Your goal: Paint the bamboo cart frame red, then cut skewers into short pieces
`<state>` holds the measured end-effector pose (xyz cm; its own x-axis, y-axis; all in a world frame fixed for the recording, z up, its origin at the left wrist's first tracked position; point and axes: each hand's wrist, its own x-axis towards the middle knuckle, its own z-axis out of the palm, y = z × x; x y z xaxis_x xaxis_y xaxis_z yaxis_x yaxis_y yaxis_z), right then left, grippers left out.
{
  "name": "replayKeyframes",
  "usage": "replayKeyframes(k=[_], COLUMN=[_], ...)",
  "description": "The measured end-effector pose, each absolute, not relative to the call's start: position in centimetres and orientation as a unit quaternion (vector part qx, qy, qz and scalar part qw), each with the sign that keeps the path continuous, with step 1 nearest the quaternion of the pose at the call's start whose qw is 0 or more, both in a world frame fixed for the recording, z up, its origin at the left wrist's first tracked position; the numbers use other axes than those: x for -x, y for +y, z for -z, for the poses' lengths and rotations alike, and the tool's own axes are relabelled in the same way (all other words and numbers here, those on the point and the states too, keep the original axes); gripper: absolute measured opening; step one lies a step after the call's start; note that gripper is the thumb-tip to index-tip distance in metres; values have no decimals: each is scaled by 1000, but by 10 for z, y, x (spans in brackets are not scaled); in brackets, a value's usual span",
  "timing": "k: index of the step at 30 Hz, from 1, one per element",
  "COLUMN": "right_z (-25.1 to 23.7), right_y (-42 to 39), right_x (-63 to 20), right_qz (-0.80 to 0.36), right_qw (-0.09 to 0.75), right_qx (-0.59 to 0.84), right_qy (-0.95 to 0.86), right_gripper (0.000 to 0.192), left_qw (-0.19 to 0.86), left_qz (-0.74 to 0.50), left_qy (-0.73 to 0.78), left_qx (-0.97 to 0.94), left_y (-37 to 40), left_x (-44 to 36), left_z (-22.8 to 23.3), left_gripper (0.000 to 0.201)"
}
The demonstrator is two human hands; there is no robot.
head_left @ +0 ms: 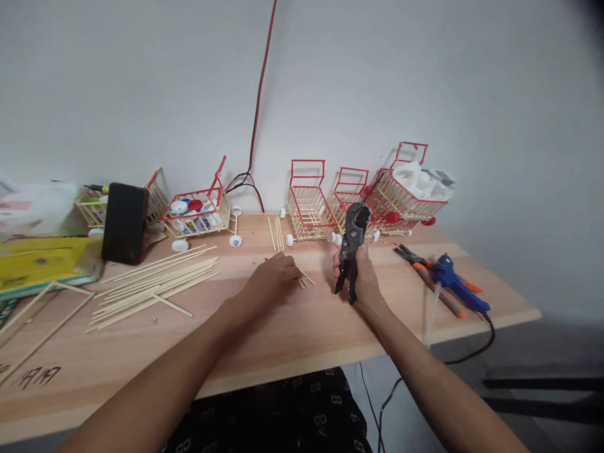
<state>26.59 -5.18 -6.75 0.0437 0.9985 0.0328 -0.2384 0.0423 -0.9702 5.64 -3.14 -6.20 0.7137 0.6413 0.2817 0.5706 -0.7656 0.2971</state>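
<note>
Two hands are at work on the wooden table (292, 333). Right hand (361, 277) is closed around a black cutter (352, 248), held upright with its head raised. Left hand (276, 274) rests palm down, fingers curled over short sticks (306, 279) (its grip on them cannot be confirmed). Judged step: cutting sticks to length. Next move calls for lining a stick up squarely in the cutter's mouth.

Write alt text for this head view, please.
The right hand grips a black cutter upright above a wooden table while the left hand rests on short sticks. Small stick carts line the wall.
</note>
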Motion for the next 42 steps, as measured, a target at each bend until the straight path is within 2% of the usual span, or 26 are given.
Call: replayKeyframes(k=[8,18,24,26,29,31,33,36,42], right_z=[76,80,79,78,74,68,60,49,45], right_y=[-60,-61,-62,-63,-63,-64,-64,-60,-39], right_x=[-278,-278,-279,-278,-275,-271,-263,-247,-218], right_qz=[-536,-522,-509,-502,-488,-479,-463,-409,-303], right_qw=[548,549,542,539,535,526,498,443,415], right_qx=[448,434,451,455,452,450,465,503,494], right_qy=[-460,-487,-494,-501,-520,-540,-567,-619,-701], right_gripper=[64,61,62,62,63,58,50,43,28], left_qw=[122,125,121,193,422,565,652,715,743], left_qz=[-165,-187,-198,-253,-333,-350,-358,-361,-353], left_qy=[328,455,479,489,457,415,386,366,346], left_qx=[-922,-862,-847,-812,-709,-622,-546,-475,-452], left_y=[-31,-36,-40,-39,-36,-35,-36,-37,-34], left_x=[-55,-48,-48,-48,-46,-46,-46,-48,-46], left_z=[61,64,58,54,50,48,47,49,61], left_gripper=[14,13,17,14,5,13,22,29,31])
